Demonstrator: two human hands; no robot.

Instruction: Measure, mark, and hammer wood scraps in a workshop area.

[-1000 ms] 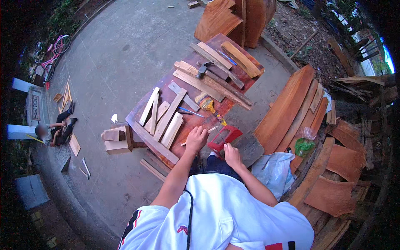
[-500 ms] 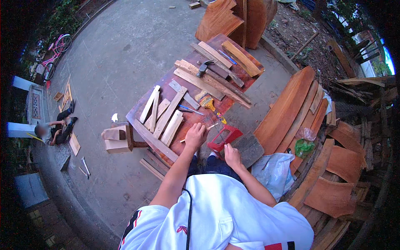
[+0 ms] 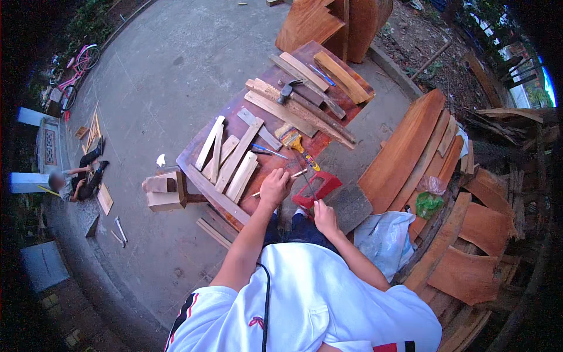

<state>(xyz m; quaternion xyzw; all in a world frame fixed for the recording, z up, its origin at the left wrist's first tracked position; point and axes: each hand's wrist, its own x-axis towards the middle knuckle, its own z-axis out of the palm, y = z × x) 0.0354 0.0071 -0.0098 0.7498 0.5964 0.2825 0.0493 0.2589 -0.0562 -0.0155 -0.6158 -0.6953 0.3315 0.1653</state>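
Note:
My left hand (image 3: 275, 186) is closed around a thin wooden stick (image 3: 299, 173) at the near edge of the table; both ends of the stick show past the fingers. Closed in a fist, my right hand (image 3: 326, 217) grips a thin dark rod-like tool (image 3: 309, 186) that points up and left toward the stick. The tool's exact kind is too small to tell. Below the tool lies a red plastic object (image 3: 327, 186), partly hidden by it. A yellow-handled paintbrush (image 3: 298, 146) with wide bristles rests on the table just beyond my hands.
The reddish wooden table (image 3: 193, 132) bears several wood strips (image 3: 239, 154), a hammer (image 3: 287, 92) and blue pens (image 3: 270, 151). Large planks (image 3: 404, 152) and a white plastic bag (image 3: 384, 240) lie right. A cardboard box (image 3: 165, 190) stands left; another person (image 3: 82, 179) sits far left.
My right hand and the thin tool have edged slightly forward and left. My left hand still holds the stick in nearly the same place. The whole view has shifted a little.

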